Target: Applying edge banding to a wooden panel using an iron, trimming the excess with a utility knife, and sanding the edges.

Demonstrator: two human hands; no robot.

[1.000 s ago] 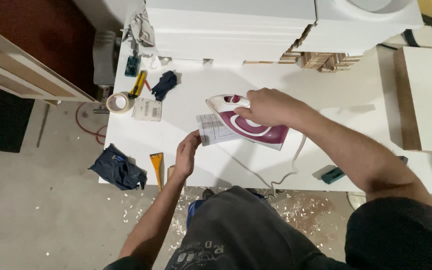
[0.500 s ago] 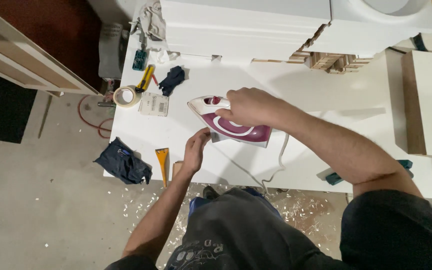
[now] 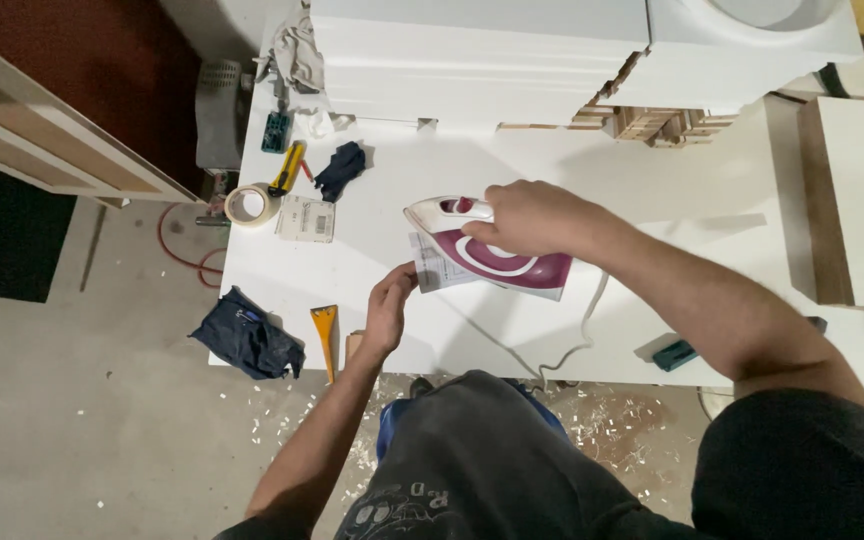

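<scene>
The right hand (image 3: 527,218) was wrapped round the maroon iron (image 3: 492,258), plenty of bare white tabletop (image 3: 672,190) past it. The left hand (image 3: 390,305) pinched the paper slip (image 3: 434,270) under the iron's nose; a pale square packet (image 3: 306,218) lay further left.

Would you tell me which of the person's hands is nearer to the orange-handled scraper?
Left. The left hand pinches a paper just right of the orange-handled scraper; the right hand grips the iron farther away.
</scene>
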